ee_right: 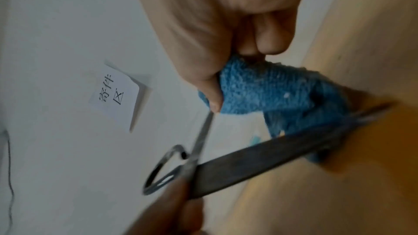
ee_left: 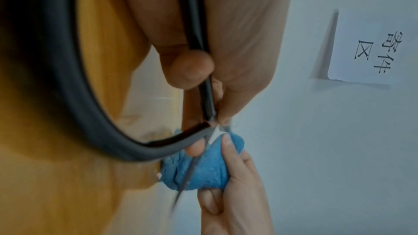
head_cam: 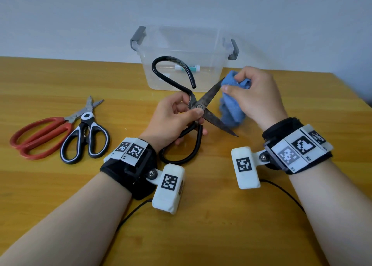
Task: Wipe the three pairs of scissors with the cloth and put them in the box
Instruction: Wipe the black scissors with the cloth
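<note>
My left hand [head_cam: 177,114] grips a large pair of black iron scissors [head_cam: 209,100] at the pivot, blades spread wide above the table. My right hand [head_cam: 255,96] pinches a bunched blue cloth [head_cam: 231,108] around the tip of the upper blade. In the left wrist view the black handle loop [ee_left: 74,96] curves past my fingers and the blue cloth [ee_left: 203,169] sits behind the blade. The right wrist view shows the cloth [ee_right: 255,92] squeezed by my fingers, with the dark blade [ee_right: 271,158] below. Red-handled scissors [head_cam: 40,136] and black-and-white scissors [head_cam: 86,138] lie at the left. The clear box [head_cam: 181,50] stands behind.
The clear box has grey latches [head_cam: 137,37] and holds a small white and green tube [head_cam: 187,67]. A wooden table [head_cam: 201,215] carries everything; its right edge [head_cam: 360,100] is near my right hand. A paper sign [ee_right: 115,96] hangs on the pale wall.
</note>
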Demonstrator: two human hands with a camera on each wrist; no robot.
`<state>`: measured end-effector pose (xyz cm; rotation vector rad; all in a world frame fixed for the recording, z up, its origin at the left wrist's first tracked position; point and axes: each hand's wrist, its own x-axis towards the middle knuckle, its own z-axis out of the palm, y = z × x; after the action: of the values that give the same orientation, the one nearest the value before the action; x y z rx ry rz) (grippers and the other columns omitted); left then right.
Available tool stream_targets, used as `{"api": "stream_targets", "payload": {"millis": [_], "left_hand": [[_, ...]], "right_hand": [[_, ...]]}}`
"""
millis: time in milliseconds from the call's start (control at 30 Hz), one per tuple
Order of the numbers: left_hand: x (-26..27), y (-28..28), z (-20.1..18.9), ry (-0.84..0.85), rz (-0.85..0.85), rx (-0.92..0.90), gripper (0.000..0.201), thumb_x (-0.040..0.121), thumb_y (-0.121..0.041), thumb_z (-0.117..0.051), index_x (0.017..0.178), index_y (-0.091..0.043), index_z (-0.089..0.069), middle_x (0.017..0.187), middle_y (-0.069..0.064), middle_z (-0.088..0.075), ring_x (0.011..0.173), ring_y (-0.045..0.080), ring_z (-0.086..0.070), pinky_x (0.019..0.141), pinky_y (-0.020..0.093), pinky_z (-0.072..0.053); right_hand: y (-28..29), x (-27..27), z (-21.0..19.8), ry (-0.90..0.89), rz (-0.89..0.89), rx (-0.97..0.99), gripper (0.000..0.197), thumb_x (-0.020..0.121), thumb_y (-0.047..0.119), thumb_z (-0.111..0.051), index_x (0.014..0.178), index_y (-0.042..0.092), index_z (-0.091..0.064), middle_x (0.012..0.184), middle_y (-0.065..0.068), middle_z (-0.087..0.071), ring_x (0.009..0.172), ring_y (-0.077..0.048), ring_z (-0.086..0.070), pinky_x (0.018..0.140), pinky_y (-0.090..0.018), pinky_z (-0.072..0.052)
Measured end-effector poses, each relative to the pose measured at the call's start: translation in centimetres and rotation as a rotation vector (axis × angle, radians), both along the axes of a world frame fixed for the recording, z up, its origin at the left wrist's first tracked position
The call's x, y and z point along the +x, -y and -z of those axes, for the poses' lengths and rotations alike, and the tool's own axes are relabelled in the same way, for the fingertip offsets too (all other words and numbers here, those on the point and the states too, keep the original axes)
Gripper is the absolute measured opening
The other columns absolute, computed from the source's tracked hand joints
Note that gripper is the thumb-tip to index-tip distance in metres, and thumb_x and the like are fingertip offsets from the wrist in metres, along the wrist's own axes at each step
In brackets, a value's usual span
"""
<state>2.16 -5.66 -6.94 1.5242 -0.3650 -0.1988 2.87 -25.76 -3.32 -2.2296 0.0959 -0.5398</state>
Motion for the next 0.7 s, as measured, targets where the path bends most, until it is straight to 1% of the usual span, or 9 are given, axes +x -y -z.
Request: {"api": "stream_targets", "payload": {"millis": [67, 133, 200, 267, 400, 500, 600, 667, 700], "left_hand": [[0.0, 0.1, 0.0, -0.004, -0.006, -0.004, 0.020, 0.100, -0.007, -0.063, 0.091, -0.011, -0.046, 0.075, 0.012, -0.071, 0.064, 0.034, -0.076, 0.032, 0.018, -0.030], [0.1, 0.2, 0.0, 0.000, -0.018, 0.011, 0.021, 0.100, -0.008, -0.063, 0.090, -0.012, -0.046, 0.075, 0.010, -0.072, 0.066, 0.034, -0.076, 0.032, 0.019, -0.031], [0.1, 0.1, -0.1, -0.001, -0.018, 0.014, 0.020, 0.100, -0.007, -0.063, 0.090, -0.011, -0.047, 0.075, 0.010, -0.072, 0.065, 0.034, -0.076, 0.032, 0.019, -0.031], [0.0, 0.1, -0.2, 0.005, 0.001, 0.013, 0.018, 0.100, -0.005, -0.063, 0.094, -0.008, -0.047, 0.076, 0.013, -0.072, 0.064, 0.033, -0.076, 0.031, 0.019, -0.031], [-0.3, 0.0, -0.2, -0.012, 0.013, 0.023, 0.021, 0.099, -0.003, -0.064, 0.101, -0.007, -0.043, 0.075, 0.012, -0.071, 0.063, 0.035, -0.076, 0.031, 0.018, -0.031], [-0.3, 0.1, -0.3, -0.014, 0.014, 0.028, 0.020, 0.099, -0.004, -0.064, 0.098, -0.007, -0.044, 0.075, 0.011, -0.071, 0.064, 0.037, -0.076, 0.031, 0.018, -0.031], [-0.3, 0.1, -0.3, -0.011, -0.006, 0.024, 0.020, 0.100, -0.007, -0.064, 0.092, -0.010, -0.045, 0.074, 0.009, -0.072, 0.065, 0.036, -0.076, 0.032, 0.018, -0.031], [-0.2, 0.2, -0.4, -0.009, -0.027, 0.006, 0.021, 0.100, -0.007, -0.063, 0.090, -0.012, -0.046, 0.074, 0.009, -0.072, 0.064, 0.035, -0.076, 0.031, 0.018, -0.031], [-0.3, 0.1, -0.4, -0.015, -0.037, -0.006, 0.021, 0.100, -0.007, -0.063, 0.089, -0.012, -0.046, 0.074, 0.009, -0.071, 0.064, 0.035, -0.075, 0.031, 0.018, -0.030]], "right_hand": [[0.5, 0.0, -0.4, 0.059, -0.004, 0.062, 0.023, 0.083, 0.028, -0.080, 0.082, 0.012, -0.063, 0.076, 0.007, -0.056, 0.070, -0.008, -0.051, 0.067, -0.027, -0.043], [-0.2, -0.3, -1.0, 0.041, -0.101, 0.153, 0.021, 0.081, 0.029, -0.083, 0.083, 0.015, -0.067, 0.075, 0.014, -0.060, 0.069, -0.001, -0.056, 0.067, -0.023, -0.046], [-1.3, -0.8, -1.4, -0.107, -0.243, 0.135, 0.020, 0.076, 0.034, -0.088, 0.082, 0.024, -0.071, 0.073, 0.023, -0.064, 0.069, 0.007, -0.060, 0.069, -0.021, -0.049], [-2.0, -1.1, -1.2, -0.272, -0.362, 0.092, 0.025, 0.071, 0.039, -0.090, 0.085, 0.026, -0.075, 0.085, 0.014, -0.072, 0.077, -0.001, -0.070, 0.073, -0.030, -0.058], [-1.1, -0.5, -0.7, -0.146, -0.187, 0.081, 0.018, 0.079, 0.035, -0.084, 0.084, 0.022, -0.073, 0.081, 0.009, -0.068, 0.072, -0.007, -0.064, 0.064, -0.025, -0.047], [0.1, -0.1, -0.9, 0.030, -0.010, 0.107, 0.016, 0.087, 0.033, -0.074, 0.088, 0.020, -0.067, 0.078, 0.002, -0.064, 0.067, -0.018, -0.062, 0.061, -0.033, -0.050], [0.2, -0.5, -1.4, 0.070, 0.006, 0.232, 0.008, 0.097, 0.023, -0.063, 0.104, 0.020, -0.063, 0.078, 0.004, -0.062, 0.049, -0.019, -0.062, 0.050, -0.039, -0.057], [-0.2, -0.7, -1.8, 0.064, -0.031, 0.278, 0.022, 0.102, 0.016, -0.056, 0.120, 0.027, -0.062, 0.091, 0.011, -0.064, 0.054, -0.020, -0.069, 0.058, -0.040, -0.062], [-0.3, -0.7, -1.8, 0.053, -0.049, 0.261, 0.032, 0.103, 0.014, -0.052, 0.131, 0.028, -0.061, 0.099, 0.015, -0.062, 0.059, -0.020, -0.071, 0.060, -0.035, -0.063]]}}
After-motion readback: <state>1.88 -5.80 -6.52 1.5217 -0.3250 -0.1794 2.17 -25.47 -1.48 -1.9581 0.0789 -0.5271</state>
